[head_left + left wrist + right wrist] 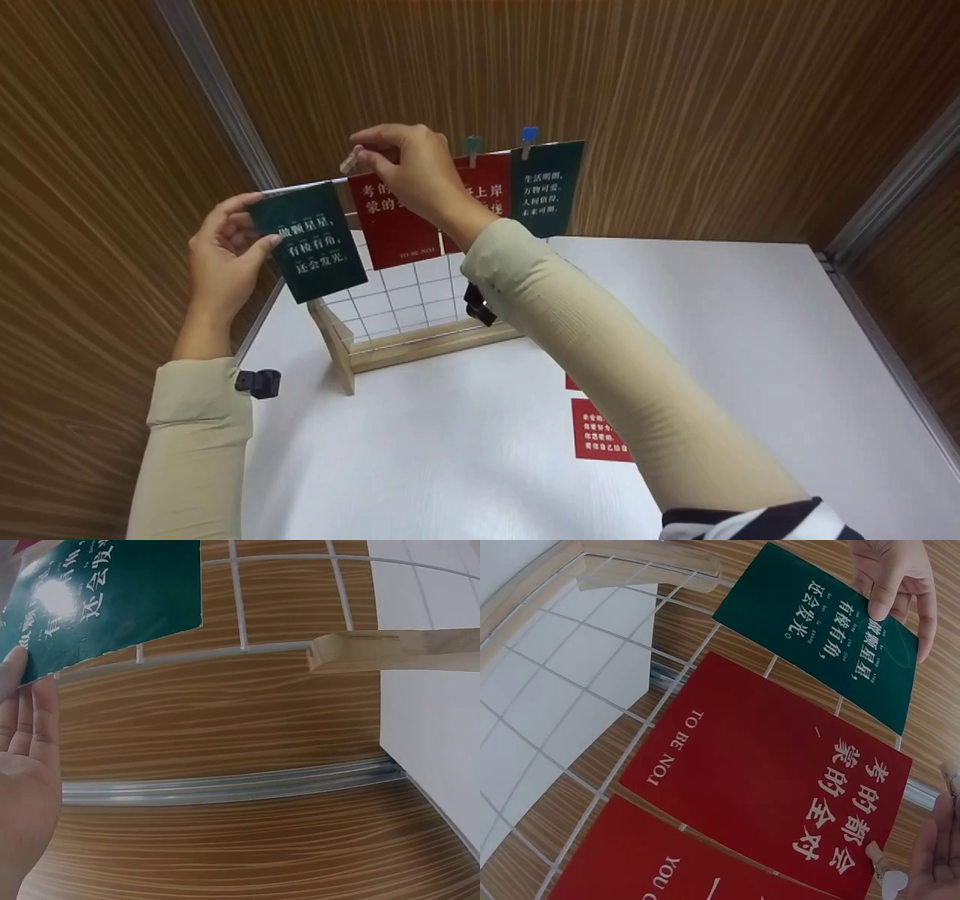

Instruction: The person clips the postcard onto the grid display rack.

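My left hand point(229, 244) pinches the left edge of a dark green card point(322, 281) with white writing, holding it against the top left end of a white wire grid rack point(409, 304). Between the thumb and fingers of my right hand point(424, 169) is a small clothespin point(349, 160), raised just above the top wire beside the card. A red card point(405, 240) hangs to the right of the green one. In the right wrist view, a clothespin with a white heart point(894, 883) grips that red card's top edge.
Farther right on the rack hang another red card point(495, 169), under a green clothespin point(472, 147), and a green card point(551, 191) under a blue clothespin point(529, 135). A wooden base point(435, 351) carries the grid. Red cards point(596, 450) lie on the white table point(420, 457), partly behind my right sleeve.
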`<state>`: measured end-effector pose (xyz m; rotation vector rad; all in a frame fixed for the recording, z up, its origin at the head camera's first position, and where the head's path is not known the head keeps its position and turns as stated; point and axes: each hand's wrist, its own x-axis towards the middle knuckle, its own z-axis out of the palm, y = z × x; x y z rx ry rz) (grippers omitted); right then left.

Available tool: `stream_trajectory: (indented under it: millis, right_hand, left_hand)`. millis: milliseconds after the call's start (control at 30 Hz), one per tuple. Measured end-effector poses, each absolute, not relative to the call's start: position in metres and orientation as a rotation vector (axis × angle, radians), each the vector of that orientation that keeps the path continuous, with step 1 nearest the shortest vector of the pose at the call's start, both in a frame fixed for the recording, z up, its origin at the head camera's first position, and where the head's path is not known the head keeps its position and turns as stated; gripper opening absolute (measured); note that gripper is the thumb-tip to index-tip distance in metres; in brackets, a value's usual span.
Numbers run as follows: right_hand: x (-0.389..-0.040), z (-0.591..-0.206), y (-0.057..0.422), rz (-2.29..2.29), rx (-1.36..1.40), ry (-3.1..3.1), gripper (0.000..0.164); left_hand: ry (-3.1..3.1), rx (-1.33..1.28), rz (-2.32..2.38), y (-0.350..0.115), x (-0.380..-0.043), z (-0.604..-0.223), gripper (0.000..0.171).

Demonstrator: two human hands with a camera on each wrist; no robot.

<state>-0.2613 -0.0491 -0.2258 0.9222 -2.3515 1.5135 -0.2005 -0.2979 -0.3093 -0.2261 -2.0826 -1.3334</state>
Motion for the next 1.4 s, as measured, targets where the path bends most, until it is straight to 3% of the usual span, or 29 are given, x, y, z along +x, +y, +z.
stream_trajectory:
  millis: [1400]
  right_hand:
    - [-0.259, -0.22, -0.084, 1.248, 0.829, -2.562, 0.021]
  left_hand:
    - [-2.029, -0.183, -1.135, -0.287, -0.202, -0.306, 0.044]
